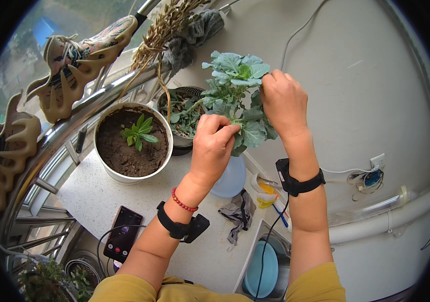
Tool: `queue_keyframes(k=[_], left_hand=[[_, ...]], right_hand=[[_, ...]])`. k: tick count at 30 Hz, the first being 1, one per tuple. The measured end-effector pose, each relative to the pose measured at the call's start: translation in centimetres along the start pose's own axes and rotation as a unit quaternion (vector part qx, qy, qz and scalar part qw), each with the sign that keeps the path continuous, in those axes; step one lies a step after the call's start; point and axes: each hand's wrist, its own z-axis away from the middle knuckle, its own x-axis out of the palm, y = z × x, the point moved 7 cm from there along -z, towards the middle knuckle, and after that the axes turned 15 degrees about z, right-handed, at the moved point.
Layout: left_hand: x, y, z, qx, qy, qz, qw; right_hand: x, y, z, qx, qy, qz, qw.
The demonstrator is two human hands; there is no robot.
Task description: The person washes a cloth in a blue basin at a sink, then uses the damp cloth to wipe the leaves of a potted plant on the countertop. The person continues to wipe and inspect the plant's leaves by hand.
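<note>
A leafy plant with blue-green, cabbage-like leaves [252,134] leans out over the counter from a dark pot [183,143] by the wall. My right hand [286,102] has its fingers closed at the edge of an upper leaf on the plant's right side. Lower down, my left hand [213,145] pinches at a leaf near the middle stems, thumb against forefinger. Both fists hide exactly what lies between the fingertips. The plant's thick stem [197,105] runs left into the dark pot, where wilted leaves cover the soil.
Left of the plant is a white pot [103,166] with a small green seedling [138,132]. A phone [123,234], a grey cloth [237,211] and a pale blue bowl [234,179] rest on the speckled counter [196,260]. The sink [251,251] holds a blue basin [262,270]. Shoes [81,68] hang along the railing.
</note>
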Motion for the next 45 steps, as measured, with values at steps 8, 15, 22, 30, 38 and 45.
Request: queue_keyframes(k=[8, 15, 22, 30, 38, 45], left_hand=[[-2.6, -1.2, -0.8, -0.075, 0.024, 0.001, 0.997], [-4.8, -5.3, -3.7, -0.239, 0.046, 0.148, 0.959], [-4.7, -5.3, -5.6, -0.296, -0.016, 0.106, 0.949], [-5.2, -6.9, -8.0, -0.327, -0.013, 0.181, 0.927], [-4.9, -6.4, -8.6, -0.319, -0.017, 0.182, 0.930], [-5.1, -6.9, -9.0, -0.328, -0.015, 0.211, 0.921]], right_hand=[[-2.1, 3.6, 6.7, 0.149, -0.205, -0.559, 0.790], [7.4, -6.6, 16.8, 0.267, -0.307, -0.766, 0.497], [13.5, -9.6, 11.0, 0.302, -0.086, -0.908, 0.277], [11.0, -11.0, 8.0, 0.337, 0.062, -0.840, 0.420], [10.3, -10.8, 6.9, 0.326, 0.042, -0.813, 0.481], [10.2, -10.1, 6.7, 0.369, 0.058, -0.818, 0.438]])
